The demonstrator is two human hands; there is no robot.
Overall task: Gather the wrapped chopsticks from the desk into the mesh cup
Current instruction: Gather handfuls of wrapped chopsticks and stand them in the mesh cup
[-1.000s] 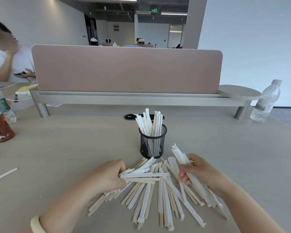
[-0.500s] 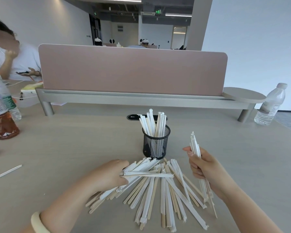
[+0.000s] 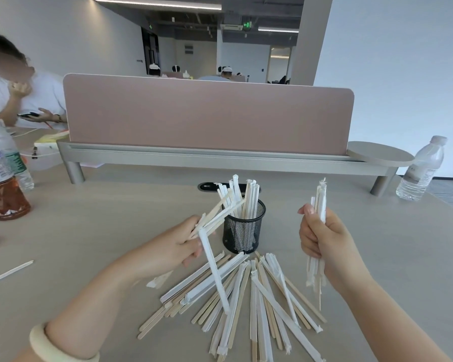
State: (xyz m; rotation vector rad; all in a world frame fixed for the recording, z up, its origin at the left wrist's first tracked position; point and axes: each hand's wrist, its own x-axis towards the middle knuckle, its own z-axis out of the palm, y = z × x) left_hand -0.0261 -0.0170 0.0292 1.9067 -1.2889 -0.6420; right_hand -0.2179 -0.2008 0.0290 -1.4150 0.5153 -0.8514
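A black mesh cup (image 3: 243, 231) stands mid-desk with several white wrapped chopsticks upright in it. In front of it lies a fanned pile of wrapped chopsticks (image 3: 249, 296), mixed with bare wooden ones. My left hand (image 3: 178, 246) is raised just left of the cup, gripping a few chopsticks; some slant up toward the cup's rim and one wrapped stick hangs down to the pile. My right hand (image 3: 322, 239) is lifted to the right of the cup, closed around an upright bundle of wrapped chopsticks (image 3: 319, 202).
A lone wrapped chopstick (image 3: 8, 273) lies at the left. Drink bottles (image 3: 3, 178) stand at the far left, a water bottle (image 3: 420, 171) at the far right. A pink divider (image 3: 207, 116) on a grey shelf closes the back. A person sits behind it to the left.
Both hands have risen from the pile. The left lifted a few chopsticks toward the cup; the right turned its bundle upright and raised it higher.
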